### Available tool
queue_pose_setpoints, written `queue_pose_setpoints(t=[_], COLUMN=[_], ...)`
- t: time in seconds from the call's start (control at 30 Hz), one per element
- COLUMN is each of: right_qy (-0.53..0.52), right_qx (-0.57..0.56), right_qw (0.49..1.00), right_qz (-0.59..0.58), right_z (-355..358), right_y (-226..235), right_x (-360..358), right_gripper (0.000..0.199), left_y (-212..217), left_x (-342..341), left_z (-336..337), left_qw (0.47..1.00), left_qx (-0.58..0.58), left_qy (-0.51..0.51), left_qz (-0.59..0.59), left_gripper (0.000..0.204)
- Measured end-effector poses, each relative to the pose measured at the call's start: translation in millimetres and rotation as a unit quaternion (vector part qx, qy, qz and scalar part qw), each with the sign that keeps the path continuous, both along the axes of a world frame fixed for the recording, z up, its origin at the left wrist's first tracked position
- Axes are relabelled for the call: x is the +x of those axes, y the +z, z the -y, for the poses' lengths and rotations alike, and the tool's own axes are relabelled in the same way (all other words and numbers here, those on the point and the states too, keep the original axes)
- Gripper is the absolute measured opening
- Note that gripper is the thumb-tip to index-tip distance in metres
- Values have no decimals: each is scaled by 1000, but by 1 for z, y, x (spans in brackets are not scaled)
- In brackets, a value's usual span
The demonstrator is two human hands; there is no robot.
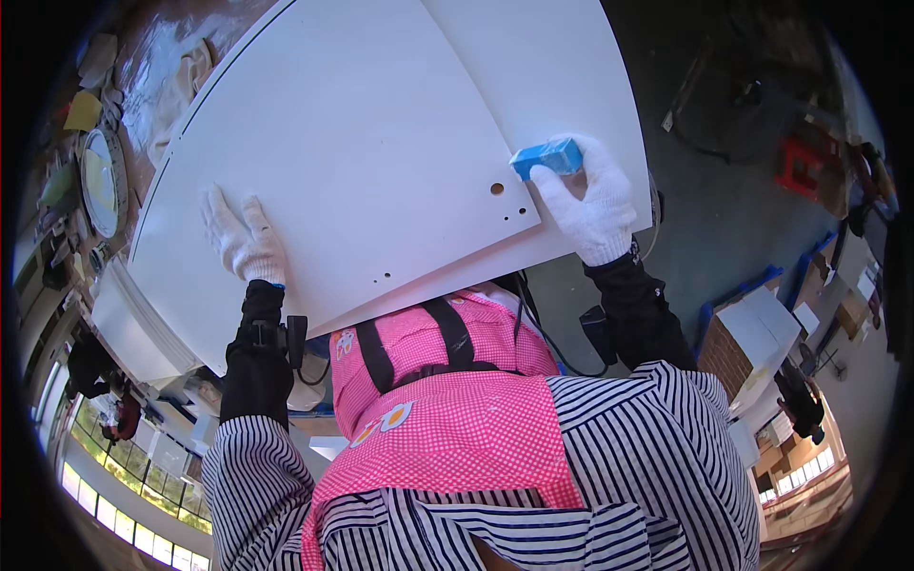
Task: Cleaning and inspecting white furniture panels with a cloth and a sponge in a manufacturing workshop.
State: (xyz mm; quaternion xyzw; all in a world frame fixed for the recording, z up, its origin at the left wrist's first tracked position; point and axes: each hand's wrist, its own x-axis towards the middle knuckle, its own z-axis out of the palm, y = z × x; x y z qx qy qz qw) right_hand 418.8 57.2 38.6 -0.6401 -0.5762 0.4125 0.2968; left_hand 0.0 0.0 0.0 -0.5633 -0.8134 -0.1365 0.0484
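Beneath the fingers of the left hand (246, 238), which are spread and laid flat, lies the upper panel (362, 143), white and smooth. Both hands are gloved in white. The fingers of the right hand (592, 205) are closed on the block (546, 159), blue, held at the upper panel's right edge; contact between block and surface cannot be confirmed. Under the right hand, the lower panel (562, 67), also white, extends past that edge.

Surface: one large hole (497, 188) lies just left of and nearer the wearer than the block, with two small ones beside it. Two further small holes sit between the hands, close to the near edge. A dark line runs along the far-left edge, beyond the left fingers.

Room: right of the right fingers, grey-green floor (685, 219); farther out, a red stool (800, 167) and a white-topped stack (757, 328). Left of the left fingers, an oval white-rimmed item (100, 181), kind unclear; nearer the wearer, white boards (143, 328). Well apart, behind the left hand, windows (138, 476) and a person (119, 416), indistinct.
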Motion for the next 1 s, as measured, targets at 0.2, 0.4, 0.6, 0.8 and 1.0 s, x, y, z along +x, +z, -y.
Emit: queue_pose_setpoints(t=[0.2,0.4,0.6,0.8,1.0], right_qy=[67,-175,-236,-234,-330], right_qx=[6,-111,-101,-84,49], right_qw=[993,911,699,667,692], right_qz=[99,-356,-667,-702,-640], right_z=[61,64,56,41,39], right_y=[12,-6,-39,-40,-36], right_x=[32,58,75,64,62], right_gripper=[30,28,33,32,19], left_y=[-1,-4,-10,24,49], left_x=[3,-8,61,181,244], left_z=[5,17,-29,-59,4], left_qw=[1000,1000,981,942,746], left_qx=[-2,-4,-89,-81,-97], left_qy=[5,-6,-153,-326,-652], left_qz=[-13,-12,-80,8,94], left_gripper=[57,59,66,70,54])
